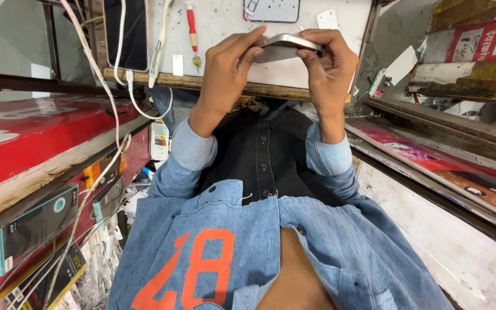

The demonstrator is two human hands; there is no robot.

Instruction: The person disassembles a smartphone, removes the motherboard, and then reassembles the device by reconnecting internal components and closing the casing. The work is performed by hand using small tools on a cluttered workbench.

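The view takes in a cramped repair stall, seen downward past the person's denim shirt point(271, 252) with orange figures on it. Ahead lies a white worktop point(225, 26), scratched and speckled, with a worn wooden front edge. To the left a red counter point(35, 129) slopes away, and below it boxed accessories point(30, 229) and loose cables hang in a crowded rack. To the right a red and pink printed panel point(431, 166) runs along a pale wall, with a grimy shelf above it.

On the worktop a dark tablet point(126, 34) lies at the left, with a white cable point(123, 63) running beside it and looping over the edge. A second flat device in a grey frame point(271, 10) lies at the far side, only partly in view. A red-handled screwdriver point(192, 26) lies between them, its tip pointing toward the person.

Both hands are raised over the front edge of the worktop, holding a silver phone point(285, 47) edge-on between them. The left hand point(228, 69) is curled around its left end, fingers on top and thumb pressed against the face. The right hand point(331, 66) pinches the right end, fingers bent over the rim. The phone hangs in the air, clear of the surface.
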